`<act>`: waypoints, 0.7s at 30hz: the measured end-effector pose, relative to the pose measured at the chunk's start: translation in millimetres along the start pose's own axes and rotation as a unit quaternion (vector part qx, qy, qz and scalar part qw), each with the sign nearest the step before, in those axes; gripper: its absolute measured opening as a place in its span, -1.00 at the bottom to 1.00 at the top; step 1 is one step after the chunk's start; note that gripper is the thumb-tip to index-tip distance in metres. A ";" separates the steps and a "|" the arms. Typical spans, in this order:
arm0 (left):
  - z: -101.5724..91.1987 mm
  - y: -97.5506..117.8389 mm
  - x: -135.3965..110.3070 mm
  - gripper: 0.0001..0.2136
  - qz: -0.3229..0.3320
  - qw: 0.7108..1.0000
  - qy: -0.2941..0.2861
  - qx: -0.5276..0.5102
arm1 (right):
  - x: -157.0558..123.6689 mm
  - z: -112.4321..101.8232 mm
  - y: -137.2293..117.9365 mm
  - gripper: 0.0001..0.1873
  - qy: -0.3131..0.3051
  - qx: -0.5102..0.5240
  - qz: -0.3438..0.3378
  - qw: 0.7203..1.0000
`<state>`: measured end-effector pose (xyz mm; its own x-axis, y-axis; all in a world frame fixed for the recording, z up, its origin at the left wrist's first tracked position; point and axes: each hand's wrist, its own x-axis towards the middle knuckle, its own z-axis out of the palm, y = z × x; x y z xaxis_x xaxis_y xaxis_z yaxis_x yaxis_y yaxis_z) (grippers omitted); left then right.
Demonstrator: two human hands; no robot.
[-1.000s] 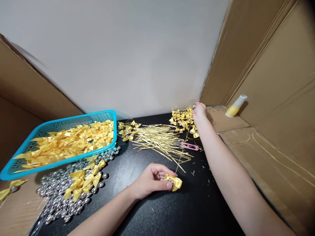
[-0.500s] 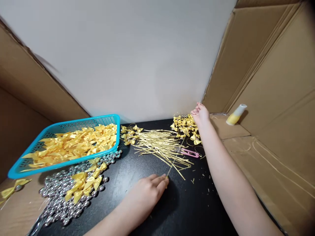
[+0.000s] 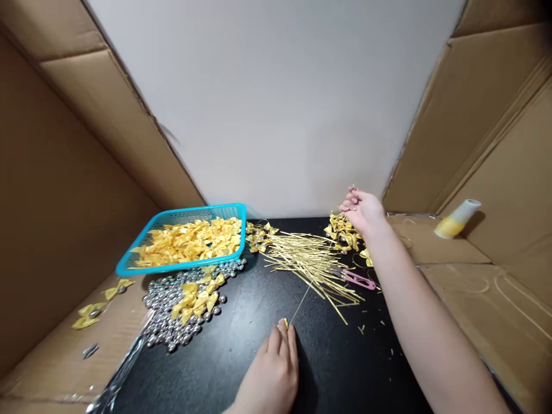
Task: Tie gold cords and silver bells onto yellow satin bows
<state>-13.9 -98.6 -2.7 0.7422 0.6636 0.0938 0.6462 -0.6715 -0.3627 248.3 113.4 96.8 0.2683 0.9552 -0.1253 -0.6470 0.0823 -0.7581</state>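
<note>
Pressing down now rather than pinching, the left hand (image 3: 273, 368) lies palm-down on the black table (image 3: 241, 379) with its fingers laid flat and close together over the yellow bow (image 3: 285, 323), of which only a sliver shows at the fingertips. One gold string (image 3: 302, 302) runs from that sliver up and to the right, toward the right hand (image 3: 362, 208). The right hand is held above the small heap of strung bows (image 3: 342, 230) with its fingers curled in. Whether they nip the string's far end I cannot tell, since the strand is lost against the loose gold strings (image 3: 310, 259) fanned across the table. By my reading, the bow is being held down while its string is drawn out. A second ago the bow sat in plain sight, pinched between the left thumb and fingers. Half a second ago the hand was already flattening over it. The right hand, which was down in the heap, has since lifted and turned its palm upward. The view has also swung left and pulled back, so the blue basket (image 3: 129, 267) of bows, the silver beads (image 3: 166, 322), the pink snips (image 3: 357, 280) and the thread spool (image 3: 457, 218) all sit farther right than before.
</note>
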 end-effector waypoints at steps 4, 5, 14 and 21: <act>-1.1 15.5 -16.8 -0.51 -0.071 0.994 0.000 -0.079 | -10.6 6.1 -7.8 -0.82 -0.023 0.007 -0.004 1.000; -4.5 15.5 -20.1 -0.47 -0.077 0.992 -0.008 -0.102 | -12.4 7.2 -8.3 -0.82 -0.026 0.006 -0.004 1.000; -27.7 -2.1 -25.3 -0.43 -0.017 0.981 0.029 -0.191 | -27.4 20.6 2.3 -0.75 -0.038 -0.001 0.027 0.999; -0.6 20.3 -24.9 -0.60 0.034 0.988 0.077 -0.126 | -15.9 11.4 0.7 -0.76 -0.015 -0.028 -0.005 0.999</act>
<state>-19.1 -129.0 -11.9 0.7914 0.5684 0.2248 0.6028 -0.7868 -0.1328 235.4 101.5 105.5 0.2523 0.9627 -0.0978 -0.6024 0.0772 -0.7945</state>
